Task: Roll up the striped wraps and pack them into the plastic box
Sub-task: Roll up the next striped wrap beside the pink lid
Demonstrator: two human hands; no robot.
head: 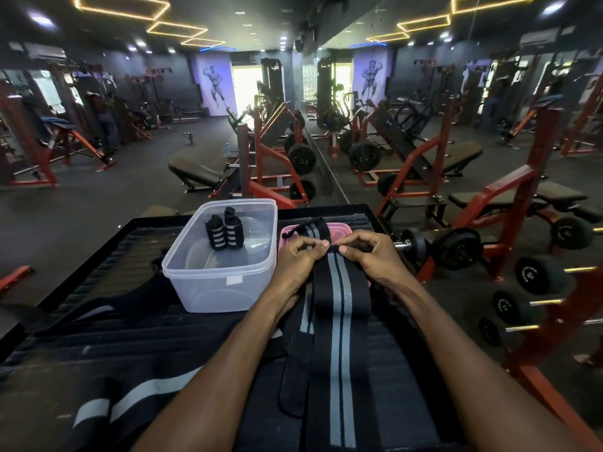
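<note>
A long black wrap with grey stripes (pixel 339 314) lies lengthwise on the black table, running toward me. My left hand (pixel 298 259) and my right hand (pixel 368 252) pinch its far end between thumbs and fingertips. Another striped wrap (pixel 311 231) lies beyond the hands across a pink lid (pixel 339 228). The clear plastic box (pixel 222 282) stands left of my hands. Two rolled striped wraps (pixel 223 233) stand upright in it, side by side.
More black striped fabric (pixel 130 399) lies at the near left of the ribbed black table (pixel 98 337). Dumbbells on a red rack (pixel 535 288) stand close at the right. Weight benches and machines fill the gym floor beyond.
</note>
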